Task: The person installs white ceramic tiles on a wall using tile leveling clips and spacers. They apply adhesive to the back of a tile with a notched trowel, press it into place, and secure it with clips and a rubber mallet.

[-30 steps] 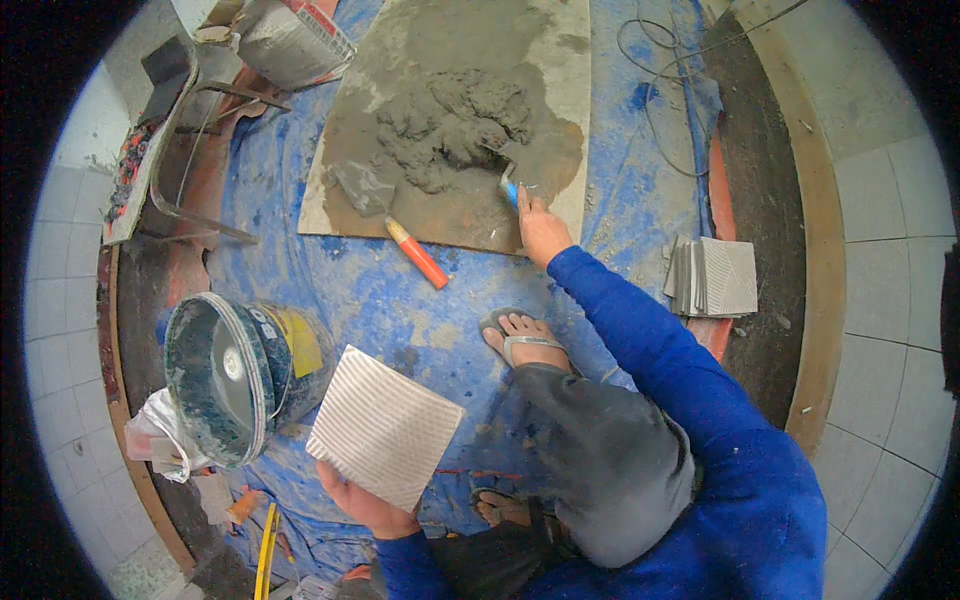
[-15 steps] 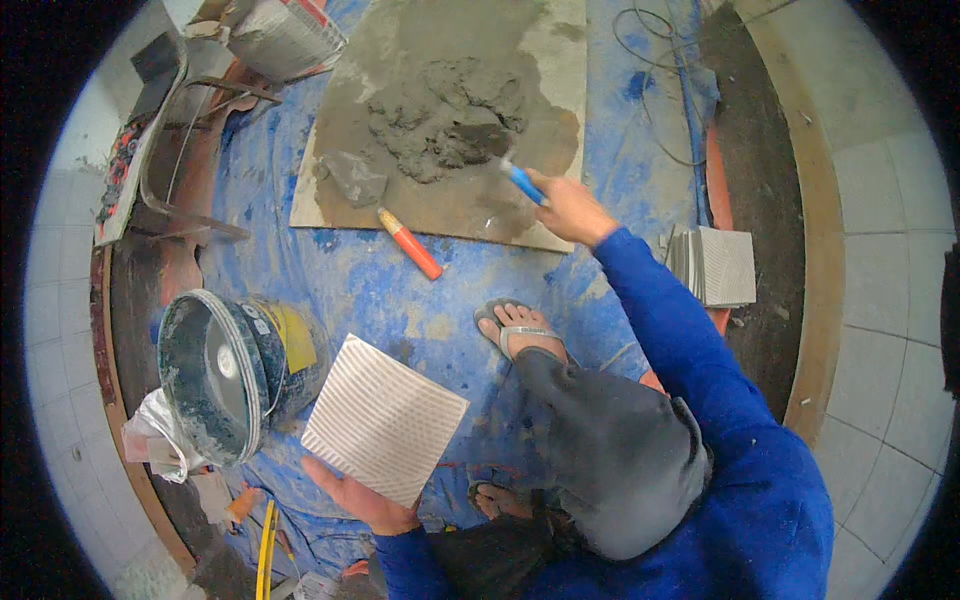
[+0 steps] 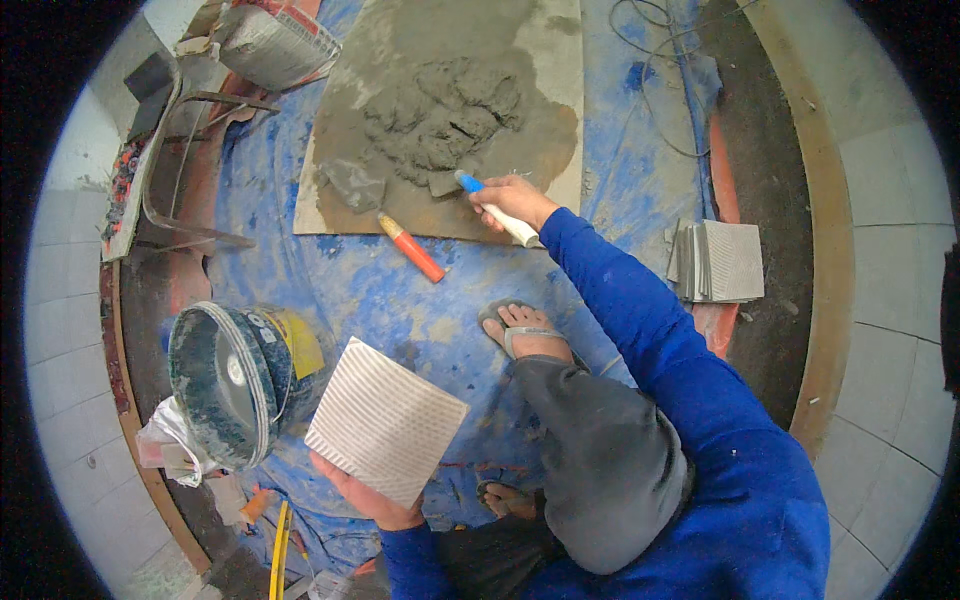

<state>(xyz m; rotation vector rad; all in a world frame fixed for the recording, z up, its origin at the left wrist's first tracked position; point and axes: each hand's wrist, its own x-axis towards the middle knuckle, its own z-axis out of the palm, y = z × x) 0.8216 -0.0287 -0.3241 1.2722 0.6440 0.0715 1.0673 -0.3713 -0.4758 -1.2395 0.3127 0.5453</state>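
Note:
My left hand (image 3: pixel 362 493) is closed on a square tile (image 3: pixel 387 420) from underneath, its ribbed face turned up. In my right hand (image 3: pixel 522 200) is a trowel (image 3: pixel 518 229) with a blue and white handle, fingers wrapped around it. The trowel's small blade lies at the near edge of a heap of wet grey mortar (image 3: pixel 440 120). That heap sits on a flat board (image 3: pixel 562 90) smeared with mortar. A second trowel with a red handle (image 3: pixel 415 257) rests across the board's near edge, its blade coated grey.
A dark bucket (image 3: pixel 262 400) stands to the left, a light disc inside. Stacked tiles (image 3: pixel 730 262) are on the right. Around them lies a blue tarp (image 3: pixel 400 320). A metal frame (image 3: pixel 160 215), a bag (image 3: pixel 280 45), a loose cable (image 3: pixel 650 90) and a yellow tool (image 3: pixel 279 550) are nearby.
My right hand has shifted left and toward me, drawing the trowel blade from the middle of the mortar to its near edge. The left hand holds the tile almost still.

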